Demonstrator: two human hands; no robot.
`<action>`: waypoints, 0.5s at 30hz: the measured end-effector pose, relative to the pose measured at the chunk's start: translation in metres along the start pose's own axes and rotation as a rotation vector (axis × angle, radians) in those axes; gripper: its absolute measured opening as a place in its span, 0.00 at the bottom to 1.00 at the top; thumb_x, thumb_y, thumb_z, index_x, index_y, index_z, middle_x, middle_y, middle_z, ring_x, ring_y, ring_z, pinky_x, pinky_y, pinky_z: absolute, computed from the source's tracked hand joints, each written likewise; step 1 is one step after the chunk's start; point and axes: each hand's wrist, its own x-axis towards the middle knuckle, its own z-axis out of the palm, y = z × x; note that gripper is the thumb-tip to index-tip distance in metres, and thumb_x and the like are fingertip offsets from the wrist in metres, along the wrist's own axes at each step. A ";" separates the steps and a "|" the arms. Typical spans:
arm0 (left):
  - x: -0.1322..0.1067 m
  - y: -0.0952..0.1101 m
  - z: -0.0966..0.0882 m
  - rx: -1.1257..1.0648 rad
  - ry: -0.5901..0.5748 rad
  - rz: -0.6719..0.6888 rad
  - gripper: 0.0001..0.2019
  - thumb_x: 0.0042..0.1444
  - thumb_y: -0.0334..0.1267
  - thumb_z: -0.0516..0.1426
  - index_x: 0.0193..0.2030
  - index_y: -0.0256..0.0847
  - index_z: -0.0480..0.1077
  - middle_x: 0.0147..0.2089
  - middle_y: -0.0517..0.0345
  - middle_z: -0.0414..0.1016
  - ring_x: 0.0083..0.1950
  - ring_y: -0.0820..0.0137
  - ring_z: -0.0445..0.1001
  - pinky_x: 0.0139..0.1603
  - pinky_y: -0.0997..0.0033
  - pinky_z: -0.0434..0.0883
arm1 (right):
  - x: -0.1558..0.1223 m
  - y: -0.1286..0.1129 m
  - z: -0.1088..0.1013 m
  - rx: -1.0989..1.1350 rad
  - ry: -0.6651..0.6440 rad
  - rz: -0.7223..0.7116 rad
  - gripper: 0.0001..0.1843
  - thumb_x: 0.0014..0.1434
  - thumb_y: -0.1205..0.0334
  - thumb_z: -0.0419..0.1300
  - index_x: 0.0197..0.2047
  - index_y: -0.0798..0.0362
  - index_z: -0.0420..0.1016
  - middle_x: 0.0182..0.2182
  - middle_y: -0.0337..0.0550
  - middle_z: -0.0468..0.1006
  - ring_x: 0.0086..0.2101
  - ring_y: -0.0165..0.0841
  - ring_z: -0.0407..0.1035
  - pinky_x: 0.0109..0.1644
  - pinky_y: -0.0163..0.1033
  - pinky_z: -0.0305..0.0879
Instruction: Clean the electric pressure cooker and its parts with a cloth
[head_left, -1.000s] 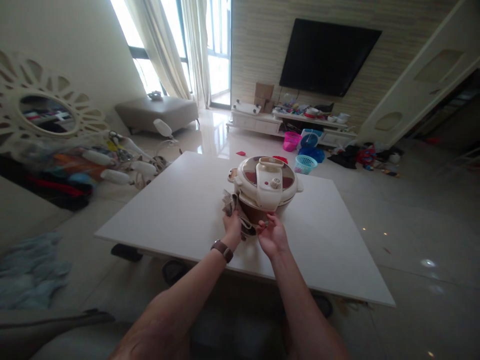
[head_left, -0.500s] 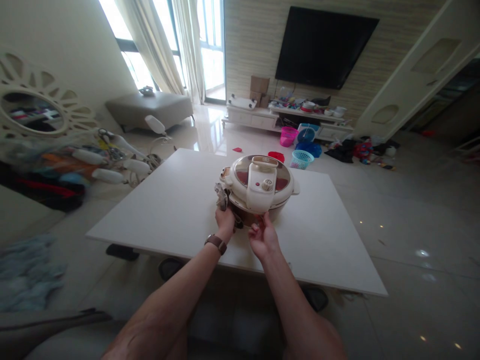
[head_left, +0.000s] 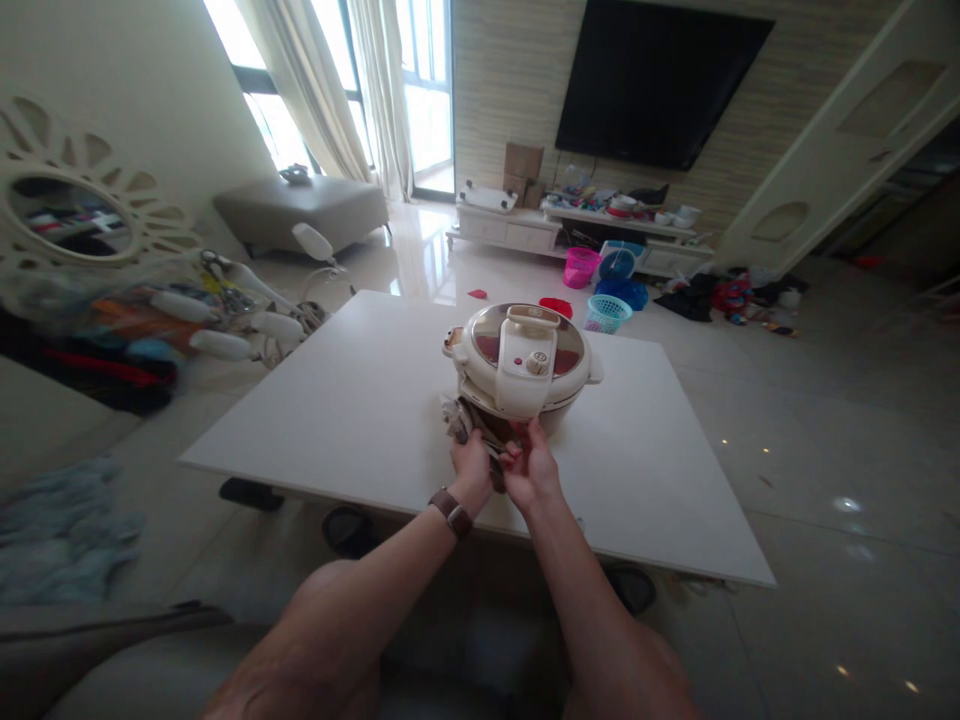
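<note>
Here the left hand (head_left: 472,468) is gripping a dark, folded bundle (head_left: 456,418), and a pale, crinkled end is poking out above its fingers. The right hand (head_left: 534,472) is working in close just beside it, palm turning up, fingers curling in toward the bundle's near end. The two hands are nearly meeting; whether those right fingers are actually pinching anything, one cannot tell at this size. A brown-strapped watch (head_left: 451,510) is showing on the left wrist.

Right behind both hands the cream cooker (head_left: 491,376) is standing upright on the white table (head_left: 322,400), its lid sitting on top, its handle bridging the middle and a round dial (head_left: 538,362) facing the person. The bundle is hanging in front of the cooker's lower left side, partly hiding its brown body, and whether the two are touching is hard to say.

Beyond the far edge, a pink basket (head_left: 582,267) and a light teal basket (head_left: 607,312) are resting on the floor, with a red item (head_left: 556,306) lying nearby. Farther back, a black television (head_left: 664,85) is hanging above the low white cabinet (head_left: 510,233).
</note>
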 end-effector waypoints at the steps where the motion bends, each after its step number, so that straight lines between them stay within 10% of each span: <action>1: 0.010 0.010 0.002 0.006 0.040 -0.032 0.08 0.58 0.32 0.59 0.42 0.38 0.79 0.41 0.48 0.85 0.42 0.58 0.86 0.46 0.59 0.82 | -0.001 -0.001 0.000 -0.001 0.000 0.005 0.13 0.65 0.54 0.71 0.40 0.46 0.70 0.32 0.28 0.82 0.18 0.21 0.57 0.21 0.26 0.51; 8: 0.054 0.041 0.004 0.109 0.030 0.032 0.08 0.55 0.37 0.66 0.42 0.40 0.81 0.41 0.47 0.86 0.50 0.53 0.86 0.53 0.57 0.81 | -0.005 -0.003 0.002 -0.048 -0.005 -0.004 0.14 0.64 0.55 0.71 0.41 0.45 0.67 0.32 0.26 0.82 0.18 0.21 0.58 0.21 0.28 0.54; 15: 0.023 0.013 0.000 0.114 0.111 0.015 0.06 0.57 0.37 0.63 0.40 0.40 0.79 0.42 0.46 0.86 0.49 0.54 0.86 0.49 0.58 0.81 | -0.005 -0.001 0.003 -0.036 0.003 -0.017 0.15 0.64 0.55 0.71 0.41 0.46 0.66 0.32 0.26 0.82 0.18 0.20 0.57 0.21 0.27 0.51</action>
